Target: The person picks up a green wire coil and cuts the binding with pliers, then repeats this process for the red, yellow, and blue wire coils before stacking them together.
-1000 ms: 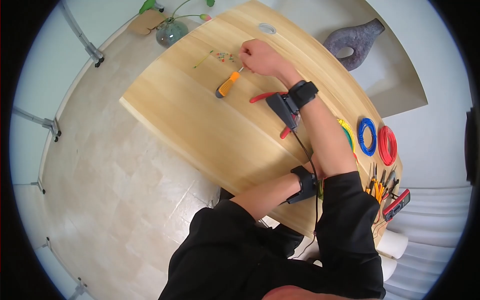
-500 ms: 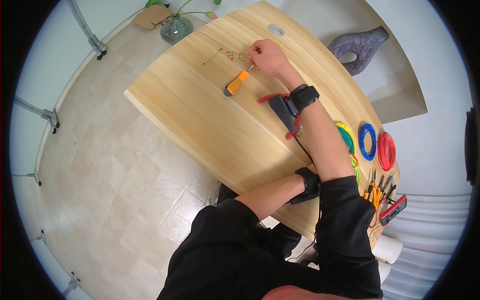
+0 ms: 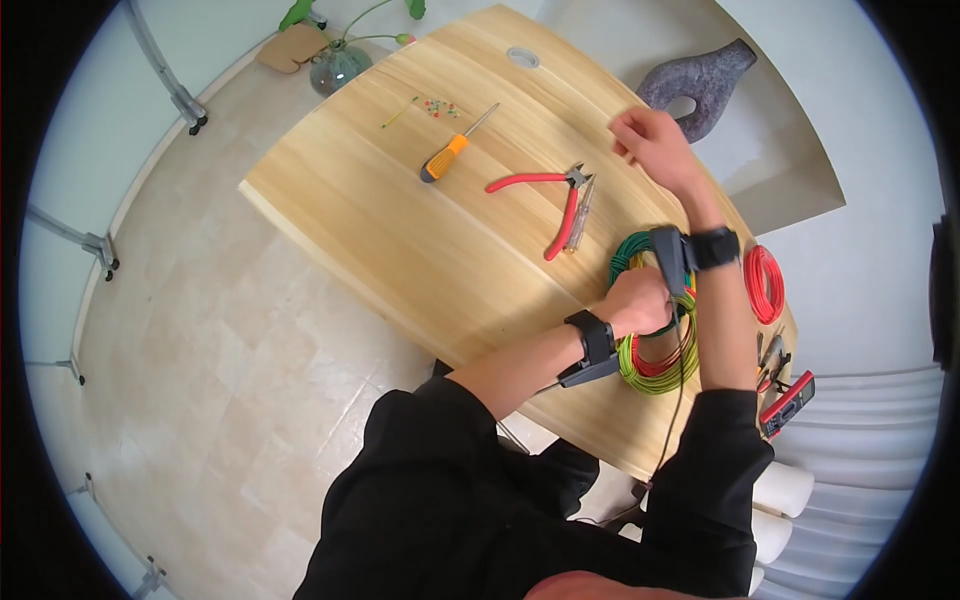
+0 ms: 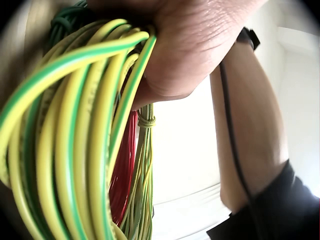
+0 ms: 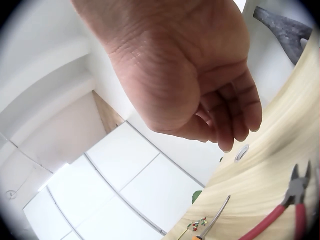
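My left hand (image 3: 640, 300) grips a yellow-green coil of wire (image 4: 85, 135) in the left wrist view. Red wire (image 4: 122, 175) and a dark green coil (image 3: 628, 250) lie against it, crowded around the fingers. The fingertips are hidden behind the palm. My right hand (image 3: 655, 150) hovers beyond the coils near the table's far edge. Its fingers (image 5: 237, 117) hang loosely curled with nothing between them. Left of it on the table are red-handled diagonal cutters (image 3: 575, 178), a slim clear-handled screwdriver (image 3: 580, 218) beside them, and an orange-and-black screwdriver (image 3: 445, 158).
Several tiny coloured pieces (image 3: 440, 107) and a short yellow-green wire (image 3: 400, 113) lie near the table's left end. A red coil (image 3: 764, 285), pliers (image 3: 768, 362) and a multimeter (image 3: 788, 404) line the right edge. A grey ring-shaped vase (image 3: 700, 90) stands beyond the table.
My right hand has left the screwdriver's tip and swung right, uncovering the cutters and slim screwdriver. My left hand, hidden under the right forearm before, now shows with the wire coils, shifted left.
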A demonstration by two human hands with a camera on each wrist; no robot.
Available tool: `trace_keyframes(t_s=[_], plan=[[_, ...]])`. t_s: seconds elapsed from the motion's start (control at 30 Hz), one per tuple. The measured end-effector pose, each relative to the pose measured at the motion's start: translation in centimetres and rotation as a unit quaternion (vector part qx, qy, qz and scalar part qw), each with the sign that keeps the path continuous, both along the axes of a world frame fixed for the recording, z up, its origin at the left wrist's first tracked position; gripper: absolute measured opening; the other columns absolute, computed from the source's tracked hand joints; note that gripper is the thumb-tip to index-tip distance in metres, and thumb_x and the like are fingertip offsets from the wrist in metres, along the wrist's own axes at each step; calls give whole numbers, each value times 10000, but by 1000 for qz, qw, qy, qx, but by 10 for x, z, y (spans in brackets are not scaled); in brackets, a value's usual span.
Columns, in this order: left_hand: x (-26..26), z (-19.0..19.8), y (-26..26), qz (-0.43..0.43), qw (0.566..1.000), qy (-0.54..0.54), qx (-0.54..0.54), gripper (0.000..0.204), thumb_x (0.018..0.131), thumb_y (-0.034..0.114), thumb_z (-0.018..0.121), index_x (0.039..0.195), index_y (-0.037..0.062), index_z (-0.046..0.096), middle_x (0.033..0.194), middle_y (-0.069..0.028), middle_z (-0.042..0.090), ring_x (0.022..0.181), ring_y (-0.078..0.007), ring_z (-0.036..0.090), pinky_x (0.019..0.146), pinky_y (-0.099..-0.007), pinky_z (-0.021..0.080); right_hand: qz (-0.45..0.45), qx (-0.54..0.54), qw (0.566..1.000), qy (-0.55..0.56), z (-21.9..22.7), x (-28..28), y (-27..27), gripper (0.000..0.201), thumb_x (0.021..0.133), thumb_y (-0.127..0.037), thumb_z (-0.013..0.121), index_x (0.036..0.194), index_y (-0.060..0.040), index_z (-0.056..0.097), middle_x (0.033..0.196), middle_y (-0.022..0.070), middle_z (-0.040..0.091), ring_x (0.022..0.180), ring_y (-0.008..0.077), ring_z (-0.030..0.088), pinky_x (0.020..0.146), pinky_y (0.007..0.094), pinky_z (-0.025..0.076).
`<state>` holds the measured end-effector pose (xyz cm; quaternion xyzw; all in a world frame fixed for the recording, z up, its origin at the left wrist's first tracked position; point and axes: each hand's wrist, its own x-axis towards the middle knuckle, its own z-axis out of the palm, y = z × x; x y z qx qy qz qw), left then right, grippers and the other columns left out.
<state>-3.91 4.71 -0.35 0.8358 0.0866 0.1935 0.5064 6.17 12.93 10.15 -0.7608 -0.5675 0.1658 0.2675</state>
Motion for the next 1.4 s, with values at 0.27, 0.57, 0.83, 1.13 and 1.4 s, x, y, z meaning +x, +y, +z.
trace_keyframes(t_s=[0.27, 0.57, 0.83, 1.13, 1.4], plan=[[1, 6, 3, -27, 997, 64, 32, 341, 756, 253, 610, 1004, 32, 534, 846, -183, 607, 817, -350, 580, 725, -423, 466, -100, 47, 993, 27, -2, 31, -130, 187, 860, -185, 520, 844, -5, 571, 686, 35, 581, 647, 86, 550, 558, 233, 434], [3, 4, 6, -41, 998, 44, 17, 350, 751, 248, 623, 1010, 25, 547, 867, -172, 614, 854, -329, 582, 744, -400, 460, -278, 166, 940, 107, -74, 66, -231, 191, 857, -199, 544, 890, -17, 589, 739, 26, 590, 671, 96, 552, 562, 216, 437], [1, 7, 5, -41, 999, 4, -2, 297, 763, 185, 631, 989, 7, 558, 773, -177, 617, 636, -270, 622, 627, -339, 478, -372, 185, 909, -37, -110, 84, -254, 163, 828, -125, 527, 943, -23, 582, 871, 56, 613, 755, 129, 560, 642, 262, 451], [3, 1, 6, -61, 998, -31, -13, 328, 782, 189, 637, 1016, -20, 540, 742, -140, 631, 554, -188, 625, 515, -276, 483, -343, 175, 908, -165, -133, 87, -249, 227, 766, -96, 557, 977, -19, 590, 1078, 115, 597, 839, 254, 560, 787, 326, 433], [-4, 23, 1, -43, 996, 56, -49, 314, 747, 203, 645, 971, -5, 571, 833, -178, 619, 782, -309, 607, 693, -353, 475, -341, 199, 907, -148, -133, 79, -247, 216, 759, -129, 532, 941, -38, 604, 887, 173, 610, 834, 339, 549, 752, 396, 429]])
